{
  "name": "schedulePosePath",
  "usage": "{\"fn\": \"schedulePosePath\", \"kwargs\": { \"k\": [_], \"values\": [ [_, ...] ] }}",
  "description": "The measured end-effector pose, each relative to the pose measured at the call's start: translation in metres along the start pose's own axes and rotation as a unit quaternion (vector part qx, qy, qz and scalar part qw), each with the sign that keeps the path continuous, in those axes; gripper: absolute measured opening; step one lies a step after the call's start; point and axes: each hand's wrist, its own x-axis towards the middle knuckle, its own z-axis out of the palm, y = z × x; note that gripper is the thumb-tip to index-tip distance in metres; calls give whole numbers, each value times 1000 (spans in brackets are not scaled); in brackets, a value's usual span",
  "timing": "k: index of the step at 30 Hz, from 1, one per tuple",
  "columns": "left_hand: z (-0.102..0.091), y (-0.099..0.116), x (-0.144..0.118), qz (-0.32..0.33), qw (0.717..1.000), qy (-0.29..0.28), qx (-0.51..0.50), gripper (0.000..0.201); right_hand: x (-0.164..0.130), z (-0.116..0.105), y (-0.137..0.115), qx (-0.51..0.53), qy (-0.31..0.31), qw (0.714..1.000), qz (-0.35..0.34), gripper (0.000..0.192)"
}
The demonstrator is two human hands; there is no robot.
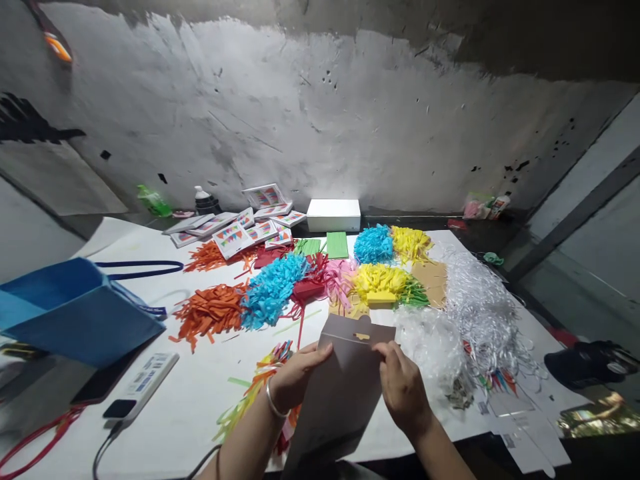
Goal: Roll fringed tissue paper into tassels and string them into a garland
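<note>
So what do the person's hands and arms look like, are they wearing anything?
Both arms are bare, with no sleeves showing and no gloves. The left hand has a thin silver bangle round the wrist. The right hand has nothing on the wrist, and no rings can be made out on its fingers.

A matt grey card sleeve (340,393), crinkly shredded coloured paper tassels (273,288), glossy clear plastic wrappers (435,343), and a blue woven-cloth bag (75,313) on a smooth white bench (200,393).
</note>
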Motion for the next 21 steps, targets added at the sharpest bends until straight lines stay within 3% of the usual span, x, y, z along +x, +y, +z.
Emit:
{"fn": "schedulePosePath", "kwargs": {
  "k": [8,17,21],
  "values": [
    [1,-3,5,6,1000,-16,-20,37,8,12,7,-54,-9,998,-40,29],
    [-4,-8,9,-20,1000,-14,-10,44,29,-12,13,130,-145,981,16,22],
    [-5,-8,12,-24,999,-26,-7,40,30,-16,12,137,-152,978,30,17]
  ]
}}
